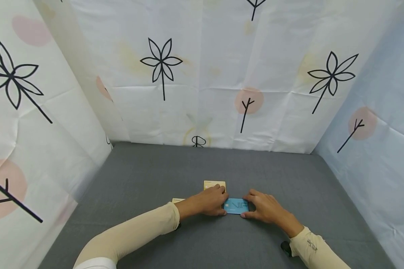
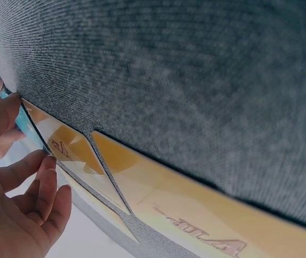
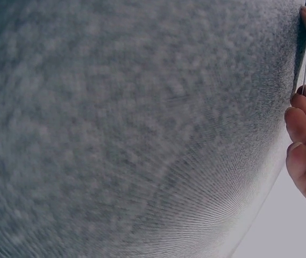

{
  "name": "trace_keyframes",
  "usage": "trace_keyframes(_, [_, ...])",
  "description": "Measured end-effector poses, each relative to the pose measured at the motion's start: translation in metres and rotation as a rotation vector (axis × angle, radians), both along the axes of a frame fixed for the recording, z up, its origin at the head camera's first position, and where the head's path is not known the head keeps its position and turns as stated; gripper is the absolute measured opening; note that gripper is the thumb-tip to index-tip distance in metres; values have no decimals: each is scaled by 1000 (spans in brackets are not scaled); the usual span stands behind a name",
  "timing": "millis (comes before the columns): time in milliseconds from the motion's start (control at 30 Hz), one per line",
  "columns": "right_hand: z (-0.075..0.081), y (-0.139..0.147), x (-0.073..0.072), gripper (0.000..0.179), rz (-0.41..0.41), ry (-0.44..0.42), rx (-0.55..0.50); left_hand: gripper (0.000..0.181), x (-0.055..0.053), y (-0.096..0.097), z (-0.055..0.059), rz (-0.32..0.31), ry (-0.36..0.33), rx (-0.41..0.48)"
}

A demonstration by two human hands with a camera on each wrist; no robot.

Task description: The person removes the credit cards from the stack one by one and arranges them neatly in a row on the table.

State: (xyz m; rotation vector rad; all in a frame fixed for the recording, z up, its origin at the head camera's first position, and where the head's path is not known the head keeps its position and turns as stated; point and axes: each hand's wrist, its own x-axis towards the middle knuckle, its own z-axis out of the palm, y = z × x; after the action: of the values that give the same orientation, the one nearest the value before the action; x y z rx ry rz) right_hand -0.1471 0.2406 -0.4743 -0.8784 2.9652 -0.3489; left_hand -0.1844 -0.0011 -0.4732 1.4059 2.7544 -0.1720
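A light-blue card [image 1: 232,210] with dark lettering lies flat between the two hands. The left hand [image 1: 211,201] holds its left end, thumb at the near corner and fingers at the far one. At the right end the right hand [image 1: 266,208] pinches the card between thumb and forefinger. In the left wrist view, a gold card [image 2: 73,144] borders the blue one, mostly covered by the left hand in the head view. A second gold card [image 1: 211,183] shows just beyond the left hand. Partly hidden by the left wrist is a third gold card [image 1: 177,200].
The cards lie on a dark grey cloth-covered table [image 1: 161,168]. White patterned curtains [image 1: 205,74] with flower and twig drawings rise along its back, left and right sides. Black wrist straps peek out near both sleeves [image 1: 138,228].
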Motion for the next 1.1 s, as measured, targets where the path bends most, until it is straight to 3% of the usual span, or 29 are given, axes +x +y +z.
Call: trace_keyframes(1100, [0,-2,-1,55,1,5,4,50,-2,-2,-3,-9,-9,28])
